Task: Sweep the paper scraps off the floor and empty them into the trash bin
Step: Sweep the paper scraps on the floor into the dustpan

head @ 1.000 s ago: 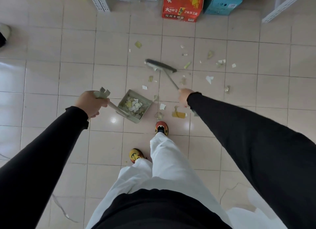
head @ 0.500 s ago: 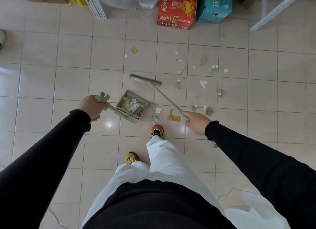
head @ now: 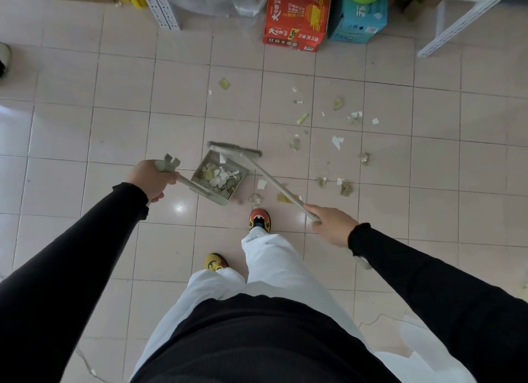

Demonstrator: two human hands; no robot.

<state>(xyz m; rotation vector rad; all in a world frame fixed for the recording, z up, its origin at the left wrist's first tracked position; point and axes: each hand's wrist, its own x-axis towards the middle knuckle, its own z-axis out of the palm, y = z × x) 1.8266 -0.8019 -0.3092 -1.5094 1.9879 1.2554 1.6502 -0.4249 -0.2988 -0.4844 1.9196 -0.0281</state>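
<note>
Left hand (head: 151, 179) fingers wrapped on dustpan (head: 220, 176) handle; right hand (head: 333, 225) fingers gripping broom (head: 274, 182); red carton (head: 295, 18) reads "2"

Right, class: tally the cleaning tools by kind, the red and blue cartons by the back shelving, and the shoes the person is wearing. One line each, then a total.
Broom: 1
Dustpan: 1
Red carton: 1
Blue carton: 1
Shoes worn: 2
Total: 6

Storeroom: stacked cartons (head: 295, 19) beside shelving uprights (head: 160, 6)
</note>
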